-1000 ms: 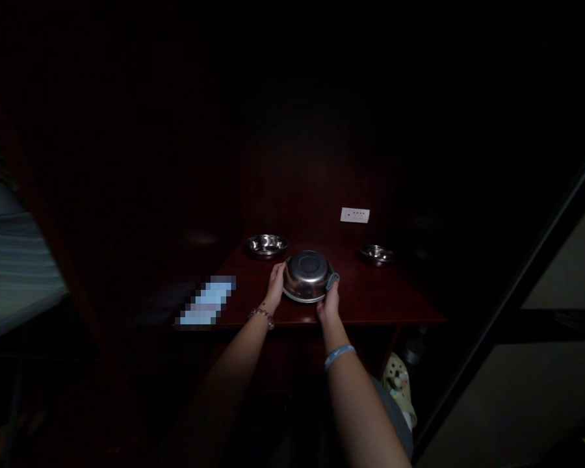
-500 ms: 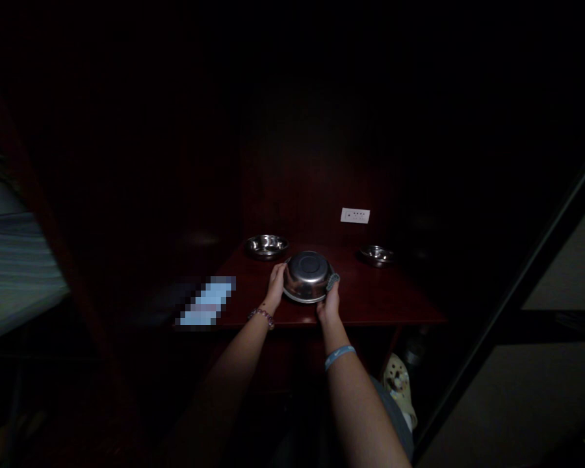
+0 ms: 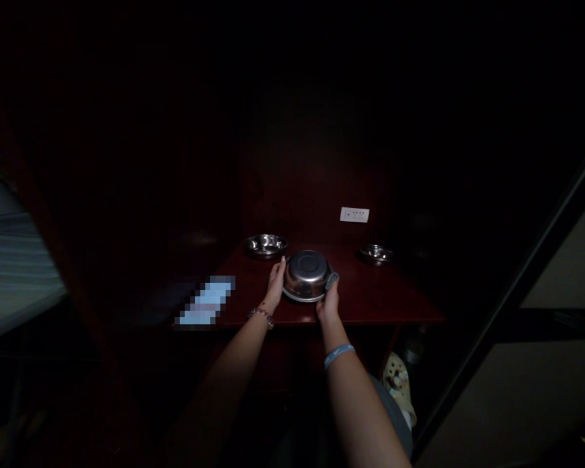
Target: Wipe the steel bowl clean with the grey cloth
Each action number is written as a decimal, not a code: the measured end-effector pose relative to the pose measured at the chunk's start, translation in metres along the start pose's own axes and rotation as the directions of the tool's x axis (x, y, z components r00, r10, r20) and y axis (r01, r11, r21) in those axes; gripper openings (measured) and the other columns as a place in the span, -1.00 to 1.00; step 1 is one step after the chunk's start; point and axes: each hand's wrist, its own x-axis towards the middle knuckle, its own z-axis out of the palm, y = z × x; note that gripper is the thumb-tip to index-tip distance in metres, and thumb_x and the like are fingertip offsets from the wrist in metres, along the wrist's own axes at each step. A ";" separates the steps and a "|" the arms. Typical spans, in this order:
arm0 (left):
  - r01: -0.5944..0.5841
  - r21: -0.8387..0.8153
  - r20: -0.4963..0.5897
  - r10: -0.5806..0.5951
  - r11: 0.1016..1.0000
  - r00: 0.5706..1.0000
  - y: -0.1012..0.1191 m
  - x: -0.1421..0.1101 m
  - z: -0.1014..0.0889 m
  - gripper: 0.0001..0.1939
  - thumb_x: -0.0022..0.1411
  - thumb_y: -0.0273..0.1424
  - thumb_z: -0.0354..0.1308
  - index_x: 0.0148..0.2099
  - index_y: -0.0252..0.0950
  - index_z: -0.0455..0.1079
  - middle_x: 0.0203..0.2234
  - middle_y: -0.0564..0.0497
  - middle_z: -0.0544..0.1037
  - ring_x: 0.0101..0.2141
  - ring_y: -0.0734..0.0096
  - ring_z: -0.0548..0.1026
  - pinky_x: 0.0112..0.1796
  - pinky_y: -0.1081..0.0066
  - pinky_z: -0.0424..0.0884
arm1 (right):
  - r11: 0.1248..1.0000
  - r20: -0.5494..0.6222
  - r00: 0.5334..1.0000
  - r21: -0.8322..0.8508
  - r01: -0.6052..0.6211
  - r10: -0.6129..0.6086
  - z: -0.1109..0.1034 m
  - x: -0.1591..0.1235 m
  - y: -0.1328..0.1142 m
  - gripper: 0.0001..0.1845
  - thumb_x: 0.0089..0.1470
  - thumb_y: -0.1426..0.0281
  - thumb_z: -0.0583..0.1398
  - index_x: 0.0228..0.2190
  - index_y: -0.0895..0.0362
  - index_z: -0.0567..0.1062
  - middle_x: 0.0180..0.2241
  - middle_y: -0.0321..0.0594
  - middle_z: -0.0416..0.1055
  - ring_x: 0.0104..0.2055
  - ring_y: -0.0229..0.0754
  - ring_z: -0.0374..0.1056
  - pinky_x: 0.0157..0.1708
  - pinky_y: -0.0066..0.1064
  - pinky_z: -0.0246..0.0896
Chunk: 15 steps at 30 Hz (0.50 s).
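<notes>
A shiny stainless steel bowl point(image 3: 307, 273) is upside down at the middle of the desk, its round base facing up. My left hand point(image 3: 275, 283) grips its left rim, thumb along the side. My right hand point(image 3: 329, 303) supports the right rim and pinches a small grey textured cloth point(image 3: 332, 280) against the bowl's wall. Fingers under the rim are hidden. Whether the bowl touches the desk I cannot tell. Behind it to the left stands an upright steel bowl point(image 3: 266, 246), and to the right another steel bowl point(image 3: 376, 254), also upright.
The dark red desk point(image 3: 370, 296) has a back panel with a white power socket point(image 3: 354, 214). A pixelated bright rectangle point(image 3: 207, 302) lies at the desk's left front. Below right is a cream clog point(image 3: 398, 383) on a foot. Surroundings are very dark.
My left thumb has lifted slightly up along the bowl's side. The bowl, the cloth and my right hand are nearly where they were.
</notes>
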 end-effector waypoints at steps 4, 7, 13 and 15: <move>0.070 0.022 0.000 -0.070 0.997 0.998 0.001 0.000 0.000 -0.51 0.13 0.06 0.16 -0.20 -0.29 0.44 -0.18 -0.13 0.57 -0.11 0.19 0.50 0.04 0.20 0.32 | 1.000 0.016 1.000 -0.002 0.008 -0.008 0.000 -0.001 0.000 -0.46 0.22 0.07 0.05 0.01 0.19 0.49 0.00 -0.13 0.52 0.02 -0.18 0.46 0.06 -0.26 0.37; 0.061 0.021 -0.003 -0.061 0.998 0.998 0.000 0.000 0.000 -0.51 0.10 0.06 0.18 -0.21 -0.29 0.44 -0.19 -0.11 0.56 -0.11 0.21 0.49 0.04 0.22 0.30 | 1.000 0.003 1.000 0.004 0.001 -0.001 0.000 -0.001 -0.001 -0.46 0.21 0.08 0.06 0.00 0.19 0.49 0.01 -0.14 0.52 0.02 -0.18 0.46 0.06 -0.26 0.37; 0.042 0.015 0.002 -0.042 0.999 0.999 -0.001 0.002 0.000 -0.51 0.09 0.06 0.18 -0.21 -0.30 0.43 -0.21 -0.07 0.55 -0.13 0.24 0.47 0.05 0.24 0.27 | 1.000 0.000 1.000 0.018 0.000 0.000 0.000 0.000 -0.001 -0.48 0.21 0.09 0.08 -0.02 0.19 0.51 -0.02 -0.14 0.54 0.03 -0.18 0.46 0.07 -0.28 0.36; 0.045 0.005 0.008 -0.045 0.999 0.999 -0.001 0.001 0.000 -0.51 0.10 0.05 0.18 -0.19 -0.29 0.43 -0.19 -0.07 0.55 -0.12 0.25 0.47 0.05 0.24 0.27 | 1.000 -0.001 1.000 0.015 0.001 -0.001 -0.001 0.000 0.000 -0.49 0.21 0.09 0.07 -0.02 0.18 0.51 -0.02 -0.15 0.54 0.03 -0.19 0.46 0.07 -0.27 0.35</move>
